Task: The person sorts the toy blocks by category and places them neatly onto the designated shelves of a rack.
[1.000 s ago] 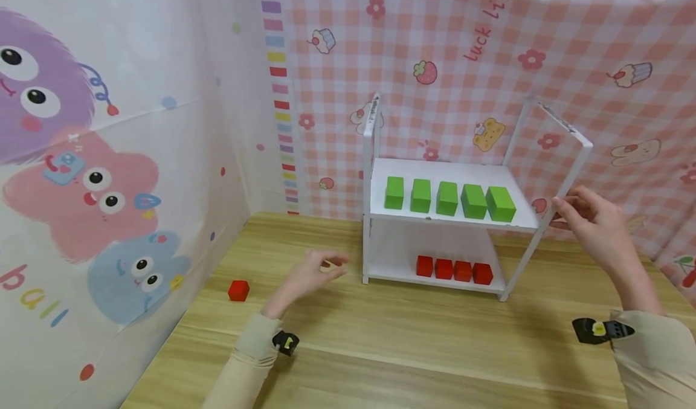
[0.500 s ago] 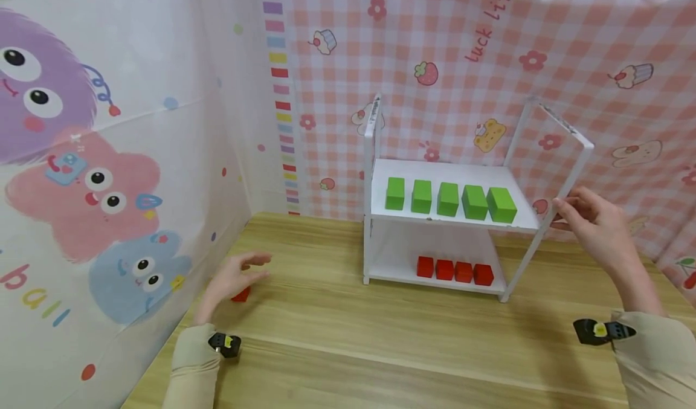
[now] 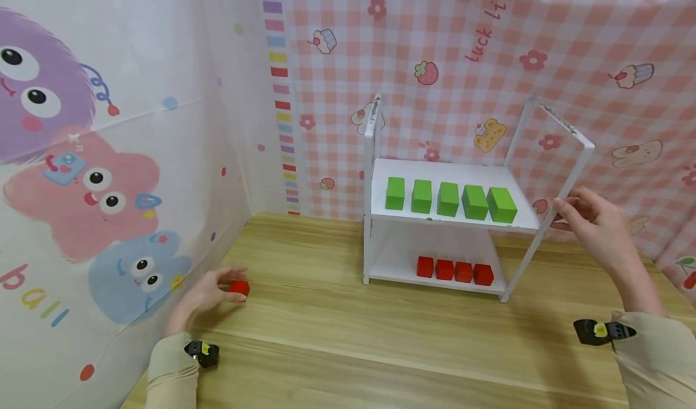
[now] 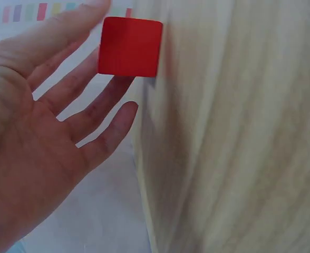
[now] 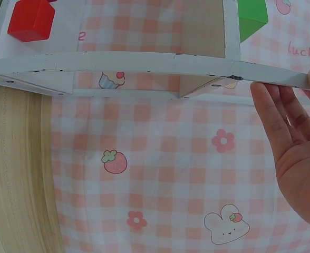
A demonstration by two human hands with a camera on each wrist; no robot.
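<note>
At the table's left side my left hand (image 3: 209,291) reaches around a red cube (image 3: 239,289), thumb on the near side and fingers on the far side. The left wrist view shows the fingers loosely spread behind the red cube, which rests on the table. My right hand (image 3: 600,228) pinches the right front post of a white two-tier shelf (image 3: 457,218) between thumb and fingers. In the right wrist view the fingertips (image 5: 260,92) lie against that post, below the top corner.
Several green blocks (image 3: 448,199) stand in a row on the shelf's upper tier. Several red cubes (image 3: 444,270) line the front of its lower tier. The wooden table (image 3: 326,348) meets a cartoon-printed sheet at left and a checked curtain (image 3: 337,95) behind.
My left hand has swung left from beside the shelf, passed over the red cube and come down around it. The right hand has stayed at the shelf post.
</note>
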